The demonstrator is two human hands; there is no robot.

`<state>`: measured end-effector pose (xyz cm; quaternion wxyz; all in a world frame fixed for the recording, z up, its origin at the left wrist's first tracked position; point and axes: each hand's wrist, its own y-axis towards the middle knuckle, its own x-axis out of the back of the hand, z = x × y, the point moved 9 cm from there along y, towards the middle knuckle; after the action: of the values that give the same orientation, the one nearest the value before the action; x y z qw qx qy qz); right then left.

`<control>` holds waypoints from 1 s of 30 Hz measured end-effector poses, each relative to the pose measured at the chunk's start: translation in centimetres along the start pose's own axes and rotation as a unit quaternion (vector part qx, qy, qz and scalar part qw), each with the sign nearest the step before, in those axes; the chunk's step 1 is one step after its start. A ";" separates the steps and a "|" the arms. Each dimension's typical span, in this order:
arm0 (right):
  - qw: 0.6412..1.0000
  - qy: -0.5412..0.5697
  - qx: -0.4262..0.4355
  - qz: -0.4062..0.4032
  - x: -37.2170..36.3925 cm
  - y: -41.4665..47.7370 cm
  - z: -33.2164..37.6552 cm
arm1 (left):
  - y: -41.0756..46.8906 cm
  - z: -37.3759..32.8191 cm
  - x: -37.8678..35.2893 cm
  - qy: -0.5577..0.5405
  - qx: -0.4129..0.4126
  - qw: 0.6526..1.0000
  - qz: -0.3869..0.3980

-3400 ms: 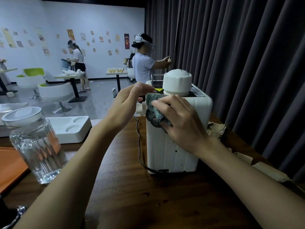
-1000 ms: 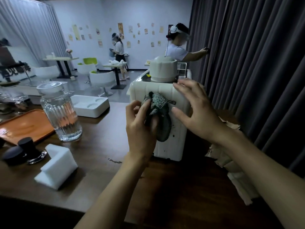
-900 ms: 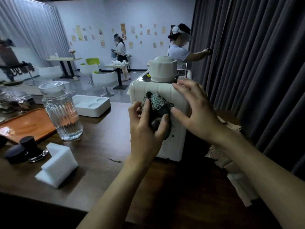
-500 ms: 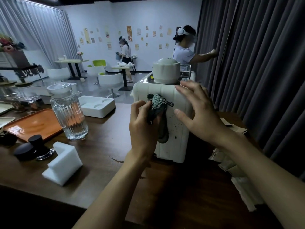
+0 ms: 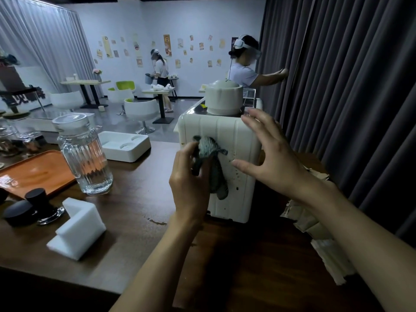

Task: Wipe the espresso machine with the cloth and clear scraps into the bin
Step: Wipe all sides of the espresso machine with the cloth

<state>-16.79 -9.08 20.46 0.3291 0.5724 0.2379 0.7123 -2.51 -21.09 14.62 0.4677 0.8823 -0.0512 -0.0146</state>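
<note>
A: Head view. Where is the cloth (image 5: 211, 147)?
B: Gripped by the left hand (image 5: 191, 179), pressed on the speckled front of the espresso machine (image 5: 227, 129), which stands on the bench (image 5: 135, 199).
A: And the right hand (image 5: 273, 161)?
B: Released, fingers spread at the machine's right edge.

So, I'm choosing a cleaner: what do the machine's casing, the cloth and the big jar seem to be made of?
Espresso machine casing: likely moulded plastic, white, semi-gloss; ribbed panel with rounded corners, brown specks on it. Cloth: soft woven or knitted textile, grey-green; it bunches and droops from the left hand. Jar: clear fluted glass, by its transparency and glints.
</note>
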 end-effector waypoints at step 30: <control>1.000 0.018 -0.015 0.001 0.0 -0.1 0.4 | 4.6 -0.8 1.2 0.009 -0.021 0.999 0.028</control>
<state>-16.37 -9.04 20.49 0.3329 0.5549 0.2323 0.7262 -1.65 -23.08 18.92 0.4871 0.8704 -0.0712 0.0049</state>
